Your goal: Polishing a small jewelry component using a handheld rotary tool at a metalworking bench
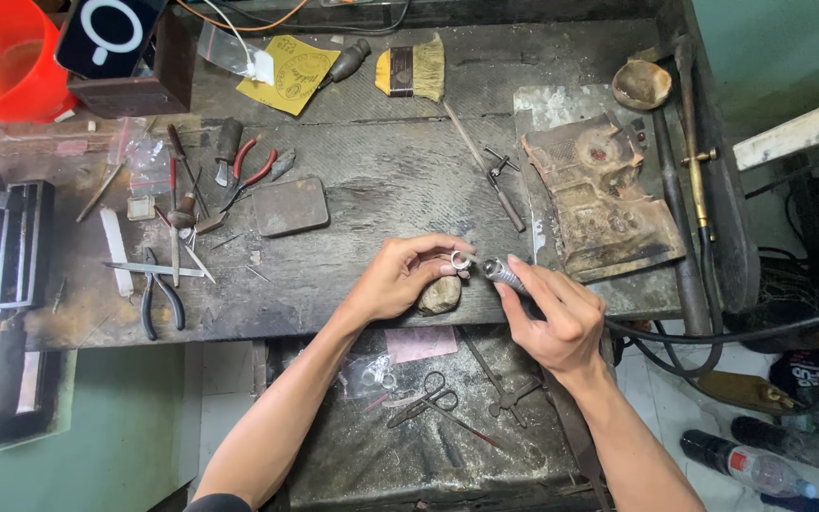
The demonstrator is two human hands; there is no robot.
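Scarred workbench (381,161), tools at 10 o'clock. Left hand (395,280) pinches ring (462,259) against peg (440,295), steadying; right hand (556,318) grips rotary handpiece (504,274) pen-style.

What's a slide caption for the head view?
Left hand pinches a small metal ring while right hand holds a rotary tool to it above a cluttered workbench.

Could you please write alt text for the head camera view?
Over a worn workbench, the left hand pinches a small metal ring while the right hand points a rotary handpiece at it. Pliers, a brush and an orange bucket sit around.
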